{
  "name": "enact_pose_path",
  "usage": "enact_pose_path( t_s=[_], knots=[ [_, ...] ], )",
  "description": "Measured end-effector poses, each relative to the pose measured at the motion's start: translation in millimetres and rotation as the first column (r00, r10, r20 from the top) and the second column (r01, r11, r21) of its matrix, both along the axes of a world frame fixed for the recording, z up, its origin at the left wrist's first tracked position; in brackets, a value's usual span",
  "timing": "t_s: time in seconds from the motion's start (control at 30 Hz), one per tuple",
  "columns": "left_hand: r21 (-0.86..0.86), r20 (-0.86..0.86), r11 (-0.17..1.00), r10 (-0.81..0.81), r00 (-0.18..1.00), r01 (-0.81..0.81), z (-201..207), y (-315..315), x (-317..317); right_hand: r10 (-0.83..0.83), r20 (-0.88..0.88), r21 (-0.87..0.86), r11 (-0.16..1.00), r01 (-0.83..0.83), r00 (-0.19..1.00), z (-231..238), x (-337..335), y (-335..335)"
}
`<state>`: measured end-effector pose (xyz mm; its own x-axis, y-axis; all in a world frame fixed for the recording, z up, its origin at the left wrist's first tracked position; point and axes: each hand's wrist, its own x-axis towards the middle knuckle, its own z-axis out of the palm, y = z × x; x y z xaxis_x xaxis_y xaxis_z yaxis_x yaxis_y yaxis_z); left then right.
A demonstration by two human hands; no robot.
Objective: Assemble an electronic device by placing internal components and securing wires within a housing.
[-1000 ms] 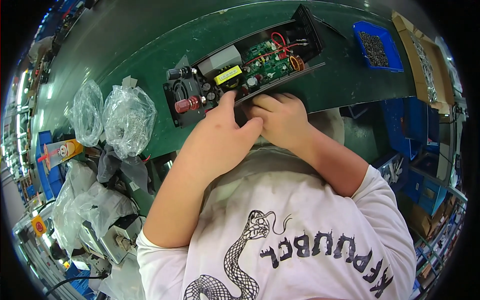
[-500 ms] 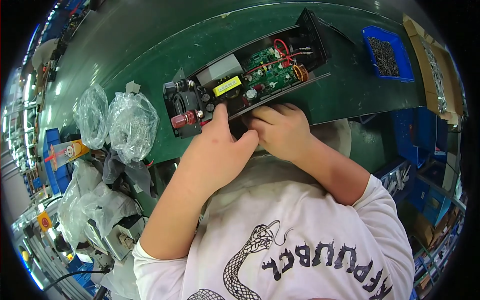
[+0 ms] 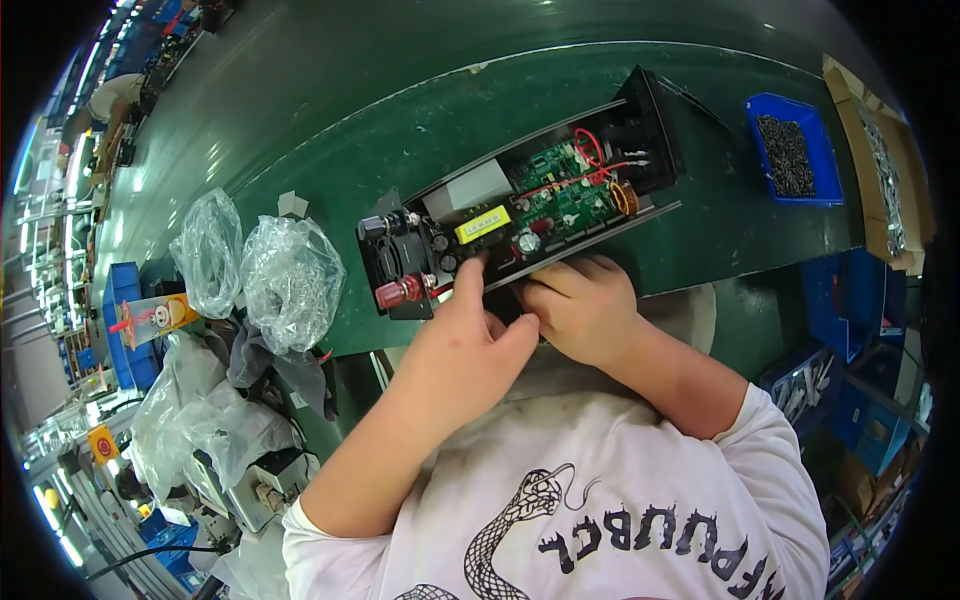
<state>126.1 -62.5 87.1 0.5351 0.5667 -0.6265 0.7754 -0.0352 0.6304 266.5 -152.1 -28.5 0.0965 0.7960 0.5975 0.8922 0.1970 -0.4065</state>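
Note:
An open black metal case (image 3: 648,222) of an electronic device lies slantwise on the green bench. Inside are a green circuit board (image 3: 548,172), a yellow-wrapped transformer (image 3: 482,224) and a copper coil (image 3: 624,197). A red terminal post (image 3: 400,291) and a black one (image 3: 385,225) stick out of its left end. My left hand (image 3: 465,350) reaches over the near wall, index finger extended to a spot just below the transformer, thumb apart and its tip against my right hand. My right hand (image 3: 590,312) is closed at the near wall, its fingers curled; whatever they grip is hidden.
Clear plastic bags (image 3: 292,285) lie left of the case, near a dark cloth (image 3: 275,365). A blue bin of screws (image 3: 785,155) stands at the far right, beside a cardboard box (image 3: 880,170) with metal parts. The bench's front edge runs close to my wrists.
The whole view has shifted, so the case, bags and bin appear lower and further right. Both hands keep nearly the same places on the case.

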Motion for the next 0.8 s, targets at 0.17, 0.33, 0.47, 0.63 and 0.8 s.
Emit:
enact_pose_path(
  t_s=[0.17, 0.33, 0.47, 0.63, 0.8],
  knots=[
    [-0.002, 0.000, 0.999, -0.052, 0.999, 0.052, 6, -2, -4, -0.025, 0.031, -0.044, 0.999, 0.026, 0.999, -3, -2, 1],
    [-0.020, 0.039, 1.000, -0.018, 0.999, 0.019, -2, 0, -5, -0.022, 0.041, -0.051, 0.998, 0.024, 0.999, -3, 0, 2],
    [-0.034, 0.050, 0.999, -0.025, 0.998, 0.027, 0, 0, -7, -0.019, 0.034, -0.038, 0.999, 0.021, 0.999, -1, 0, 4],
    [-0.048, 0.047, 0.997, -0.060, 0.997, 0.062, -3, 2, -8, -0.048, -0.085, -0.099, 0.994, 0.039, 0.995, 9, 1, 7],
    [-0.022, 0.048, 0.995, -0.092, 0.995, 0.093, -4, 1, -10, -0.054, -0.085, -0.085, 0.995, 0.046, 0.995, 12, 2, 8]
  ],
)
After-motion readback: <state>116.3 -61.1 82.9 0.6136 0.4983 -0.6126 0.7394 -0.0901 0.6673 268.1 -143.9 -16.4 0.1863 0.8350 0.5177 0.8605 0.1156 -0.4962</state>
